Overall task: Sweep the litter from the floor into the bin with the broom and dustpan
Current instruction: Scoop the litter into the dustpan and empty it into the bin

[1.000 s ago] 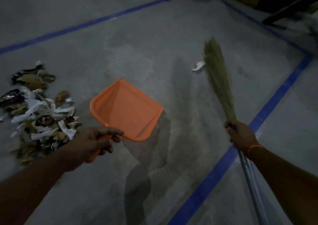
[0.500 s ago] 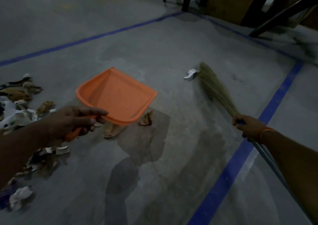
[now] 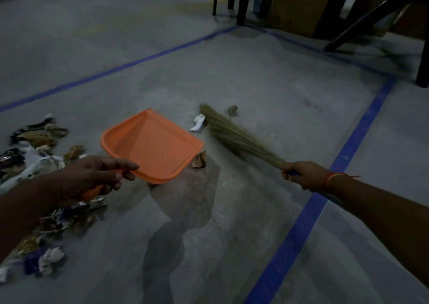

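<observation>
My left hand (image 3: 92, 176) grips the handle of an orange dustpan (image 3: 153, 145), held above the grey floor at centre left. My right hand (image 3: 301, 173) grips the broom (image 3: 234, 134) where its straw bristles meet the shaft. The bristles lie low, pointing up-left, their tip beside a white paper scrap (image 3: 198, 122). A brown scrap (image 3: 232, 110) lies just past the tip, another brown scrap (image 3: 199, 161) lies at the dustpan's right corner. A large litter pile (image 3: 34, 145) of paper, leaves and wrappers spreads along the left edge. No bin is in view.
Blue tape lines (image 3: 325, 187) mark a rectangle on the concrete floor. Dark furniture legs (image 3: 241, 1) and a brown cardboard box (image 3: 299, 4) stand at the back right. More crumpled litter (image 3: 48, 259) lies at the lower left.
The broom head has swung down from upright to low over the floor, and leftward toward the white scrap. The view has tilted up, showing furniture at the back. The dustpan stays held.
</observation>
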The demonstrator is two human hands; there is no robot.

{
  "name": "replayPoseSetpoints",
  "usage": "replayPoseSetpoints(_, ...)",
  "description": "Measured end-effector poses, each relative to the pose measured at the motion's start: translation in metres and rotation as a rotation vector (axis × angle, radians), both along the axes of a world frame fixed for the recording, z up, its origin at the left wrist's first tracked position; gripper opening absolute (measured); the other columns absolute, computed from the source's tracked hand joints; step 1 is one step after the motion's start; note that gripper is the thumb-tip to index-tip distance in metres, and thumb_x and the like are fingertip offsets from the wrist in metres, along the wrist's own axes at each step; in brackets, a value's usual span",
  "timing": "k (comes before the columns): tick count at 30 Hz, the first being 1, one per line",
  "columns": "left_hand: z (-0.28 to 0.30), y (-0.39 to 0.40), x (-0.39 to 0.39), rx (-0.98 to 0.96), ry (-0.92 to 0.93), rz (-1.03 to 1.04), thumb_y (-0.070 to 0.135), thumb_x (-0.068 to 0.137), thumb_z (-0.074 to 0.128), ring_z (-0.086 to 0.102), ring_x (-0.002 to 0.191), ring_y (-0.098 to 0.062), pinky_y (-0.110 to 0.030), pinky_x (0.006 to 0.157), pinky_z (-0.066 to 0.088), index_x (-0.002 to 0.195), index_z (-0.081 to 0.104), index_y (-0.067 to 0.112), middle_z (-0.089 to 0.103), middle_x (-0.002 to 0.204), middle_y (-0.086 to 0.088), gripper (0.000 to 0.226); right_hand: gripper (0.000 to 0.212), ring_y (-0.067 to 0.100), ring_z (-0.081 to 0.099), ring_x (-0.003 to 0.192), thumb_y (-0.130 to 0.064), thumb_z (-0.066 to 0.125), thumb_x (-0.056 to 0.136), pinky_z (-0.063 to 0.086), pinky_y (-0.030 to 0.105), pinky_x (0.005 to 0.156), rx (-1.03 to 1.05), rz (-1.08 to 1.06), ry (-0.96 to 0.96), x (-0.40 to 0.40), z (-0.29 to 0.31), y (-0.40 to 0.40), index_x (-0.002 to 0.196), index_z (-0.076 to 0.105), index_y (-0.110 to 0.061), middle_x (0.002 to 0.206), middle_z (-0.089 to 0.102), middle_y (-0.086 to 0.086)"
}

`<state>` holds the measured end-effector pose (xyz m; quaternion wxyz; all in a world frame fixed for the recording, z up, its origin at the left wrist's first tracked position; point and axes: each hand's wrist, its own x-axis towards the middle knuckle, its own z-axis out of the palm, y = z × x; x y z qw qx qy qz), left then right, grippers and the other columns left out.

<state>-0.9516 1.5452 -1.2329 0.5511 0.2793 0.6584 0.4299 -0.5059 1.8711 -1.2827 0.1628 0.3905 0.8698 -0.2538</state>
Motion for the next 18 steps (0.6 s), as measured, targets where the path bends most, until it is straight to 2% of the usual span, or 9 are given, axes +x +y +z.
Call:
replayPoseSetpoints(2,0.003,-0.006,0.000,-0.004,0.007,0.013,-0.013,0.091,0.051,0.062,0.066,-0.018,-0.021,0.050,0.051,0.114,0.075,0.007,0.070,0.111,-0.022,0.038,0.018,0.017,0.056,0.058,-0.017,0.049,0.098,0.050,0.028,0.053,-0.043,0.005,0.039,-0.006,-0.002,-0.010,0.089,0.058,-0.031,0.085,0.062,0.001)
replayPoseSetpoints(4,0.006,-0.011,0.000,-0.008,0.016,0.018,-0.013,0.093,0.050,0.063,0.067,-0.019,-0.021,0.051,0.052,0.120,0.069,0.004,0.070,0.113,-0.022,0.038,0.019,0.016,0.057,0.058,-0.016,0.050,0.098,0.051,0.029,0.053,-0.075,-0.002,0.092,-0.011,-0.002,-0.018,0.090,0.058,-0.031,0.082,0.060,0.001)
replayPoseSetpoints(9,0.013,-0.027,-0.009,-0.012,0.029,0.032,-0.012,0.094,0.050,0.064,0.068,-0.018,-0.022,0.053,0.053,0.123,0.067,0.004,0.070,0.113,-0.020,0.038,0.019,0.017,0.058,0.062,-0.014,0.050,0.099,0.050,0.026,0.052,-0.066,-0.045,0.200,-0.013,0.012,-0.020,0.095,0.060,-0.029,0.091,0.063,0.008)
replayPoseSetpoints(14,0.014,-0.043,-0.006,0.006,0.038,0.068,-0.011,0.093,0.051,0.063,0.067,-0.015,-0.020,0.051,0.052,0.124,0.066,0.004,0.069,0.114,-0.021,0.037,0.019,0.020,0.059,0.061,-0.014,0.049,0.099,0.050,0.030,0.052,0.019,-0.161,0.202,-0.011,0.021,-0.005,0.093,0.060,-0.028,0.091,0.064,0.010)
replayPoseSetpoints(18,0.009,-0.052,-0.007,0.000,-0.001,0.073,-0.013,0.095,0.047,0.062,0.066,-0.016,-0.021,0.051,0.052,0.127,0.063,0.002,0.067,0.114,-0.022,0.039,0.017,0.024,0.057,0.061,-0.014,0.048,0.099,0.048,0.029,0.049,-0.011,-0.270,0.192,-0.013,0.016,-0.002,0.093,0.060,-0.024,0.095,0.062,0.013)
